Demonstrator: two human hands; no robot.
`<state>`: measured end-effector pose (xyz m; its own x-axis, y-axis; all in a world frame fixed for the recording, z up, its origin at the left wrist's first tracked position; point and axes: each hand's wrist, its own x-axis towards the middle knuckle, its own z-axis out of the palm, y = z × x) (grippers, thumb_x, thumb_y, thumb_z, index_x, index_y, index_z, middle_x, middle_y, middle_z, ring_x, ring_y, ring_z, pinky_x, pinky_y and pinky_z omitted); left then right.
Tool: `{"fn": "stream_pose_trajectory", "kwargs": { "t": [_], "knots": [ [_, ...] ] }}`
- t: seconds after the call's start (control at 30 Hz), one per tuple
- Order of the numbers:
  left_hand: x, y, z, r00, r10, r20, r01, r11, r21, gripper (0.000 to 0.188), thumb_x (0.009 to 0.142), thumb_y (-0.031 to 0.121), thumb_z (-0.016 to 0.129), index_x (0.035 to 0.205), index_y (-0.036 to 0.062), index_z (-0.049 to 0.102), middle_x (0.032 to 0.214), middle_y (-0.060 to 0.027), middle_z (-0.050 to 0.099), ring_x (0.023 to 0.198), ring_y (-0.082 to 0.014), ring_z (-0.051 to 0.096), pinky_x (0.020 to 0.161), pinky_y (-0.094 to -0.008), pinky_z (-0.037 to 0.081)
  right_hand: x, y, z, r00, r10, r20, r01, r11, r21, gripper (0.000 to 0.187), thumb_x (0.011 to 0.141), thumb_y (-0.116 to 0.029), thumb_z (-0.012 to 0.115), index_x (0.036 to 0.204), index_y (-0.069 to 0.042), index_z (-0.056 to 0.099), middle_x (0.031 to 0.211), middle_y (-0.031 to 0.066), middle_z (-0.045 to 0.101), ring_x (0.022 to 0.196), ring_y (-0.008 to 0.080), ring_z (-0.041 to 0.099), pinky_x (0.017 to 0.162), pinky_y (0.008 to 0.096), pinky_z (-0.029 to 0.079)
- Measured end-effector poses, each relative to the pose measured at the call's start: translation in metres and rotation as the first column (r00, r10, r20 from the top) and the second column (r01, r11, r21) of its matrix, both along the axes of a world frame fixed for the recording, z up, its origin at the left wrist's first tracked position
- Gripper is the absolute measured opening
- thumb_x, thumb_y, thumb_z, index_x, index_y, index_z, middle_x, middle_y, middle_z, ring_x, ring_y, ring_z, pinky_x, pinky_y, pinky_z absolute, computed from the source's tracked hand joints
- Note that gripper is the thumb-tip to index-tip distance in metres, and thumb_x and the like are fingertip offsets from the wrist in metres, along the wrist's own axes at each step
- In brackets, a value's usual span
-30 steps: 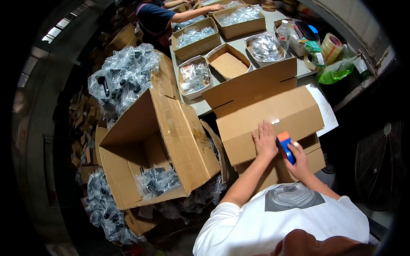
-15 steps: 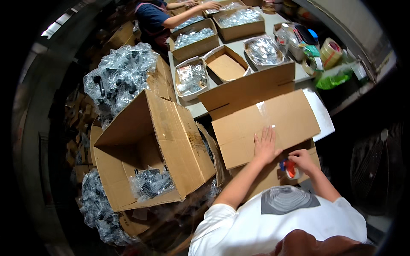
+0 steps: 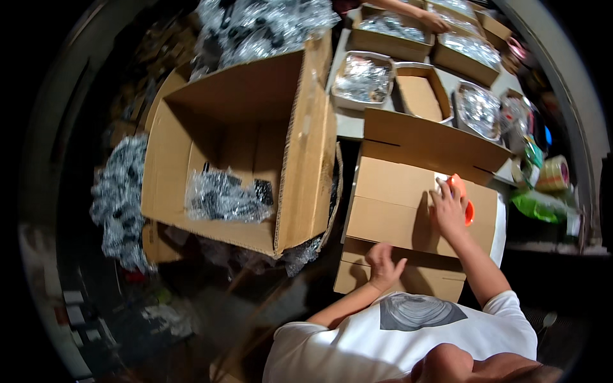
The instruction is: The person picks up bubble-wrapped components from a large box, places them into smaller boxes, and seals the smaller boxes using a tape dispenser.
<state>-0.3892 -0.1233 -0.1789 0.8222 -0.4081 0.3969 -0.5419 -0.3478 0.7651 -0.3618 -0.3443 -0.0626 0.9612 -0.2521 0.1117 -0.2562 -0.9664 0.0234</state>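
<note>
In front of me lies a cardboard box (image 3: 389, 214) with a seam across its flat top panel. Its far flap (image 3: 428, 135) stands raised, and its near flap (image 3: 418, 279) reaches toward my shirt. My right hand (image 3: 449, 209) is over the panel, fingers curled round an orange tape dispenser (image 3: 470, 214), which the hand partly covers. Just beside the panel's near edge, my left hand (image 3: 384, 267) is empty, with its thumb held apart from the fingers. It hovers over or touches the near flap; I cannot tell which.
A large open carton (image 3: 220, 140) holds a bubble-wrapped bundle (image 3: 227, 196) on my left. More wrapped bundles (image 3: 265, 29) lie behind it. Boxes with shiny packets (image 3: 363, 80) stand on the table beyond, where another person's hand (image 3: 434, 20) reaches in. Tape rolls (image 3: 553, 173) sit at right.
My right hand has carried the tape dispenser from near my body to the far part of the panel. My left hand has left the panel and moved toward me. The view has shifted.
</note>
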Motion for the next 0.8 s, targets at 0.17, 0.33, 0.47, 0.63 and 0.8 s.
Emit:
{"fn": "stream_pose_trajectory", "kwargs": {
  "t": [0.17,0.33,0.47,0.63,0.8],
  "knots": [
    [0.01,-0.023,-0.003,0.844,0.22,-0.489,-0.246,0.969,0.01,0.082,0.076,0.036,0.073,0.133,-0.0038,0.029,0.135,-0.0274,0.033,0.124,-0.0376,0.034,0.101,-0.0443,0.031,0.137,-0.074,-0.043,0.934,0.308,-0.18,0.003,0.498,0.867,0.064,0.08,-0.034,0.069,0.13,-0.002,0.047,0.127,0.0143,0.052,0.114,0.0256,0.049,0.099,0.0326,0.037],
    [0.045,-0.063,-0.004,0.639,0.107,-0.762,-0.525,0.784,-0.33,0.051,0.085,0.044,0.063,0.071,-0.0038,0.056,0.061,-0.0029,0.051,0.059,-0.0132,0.046,0.059,-0.0321,0.043,0.195,-0.057,-0.052,0.718,0.576,-0.392,0.339,0.202,0.919,0.053,0.079,-0.033,0.072,0.119,-0.002,0.057,0.111,0.0051,0.062,0.102,0.0133,0.056,0.09,0.0279,0.042],
    [0.037,-0.056,-0.007,0.297,0.321,-0.899,-0.598,0.797,0.086,0.072,0.089,0.059,0.044,0.066,-0.0085,0.047,0.061,-0.01,0.046,0.062,-0.0179,0.043,0.063,-0.0376,0.042,0.193,-0.052,-0.057,0.69,0.572,-0.443,0.41,0.195,0.891,0.033,0.084,-0.031,0.067,0.102,-0.003,0.065,0.096,0.0001,0.066,0.09,0.0079,0.057,0.083,0.0246,0.044],
    [0.032,-0.048,-0.016,0.228,0.181,-0.957,-0.873,0.474,-0.118,0.066,0.088,0.048,0.054,0.116,-0.0111,0.045,0.102,-0.0207,0.056,0.093,-0.0252,0.053,0.086,-0.0365,0.041,0.173,-0.035,-0.053,0.783,0.465,-0.413,0.066,0.599,0.798,0.035,0.082,-0.024,0.068,0.108,-0.002,0.06,0.092,0.0075,0.064,0.089,0.018,0.058,0.084,0.0311,0.045],
    [0.067,-0.042,0.006,0.448,0.475,-0.757,-0.464,0.848,0.257,0.069,0.079,0.014,0.068,0.135,0.0009,0.03,0.136,-0.0222,0.036,0.127,-0.0311,0.035,0.105,-0.0376,0.028,0.169,-0.05,-0.073,0.781,0.573,-0.247,-0.294,0.688,0.664,0.027,0.075,-0.019,0.054,0.095,-0.008,0.068,0.088,0.016,0.067,0.09,0.0315,0.062,0.086,0.0376,0.047]
  ]
}}
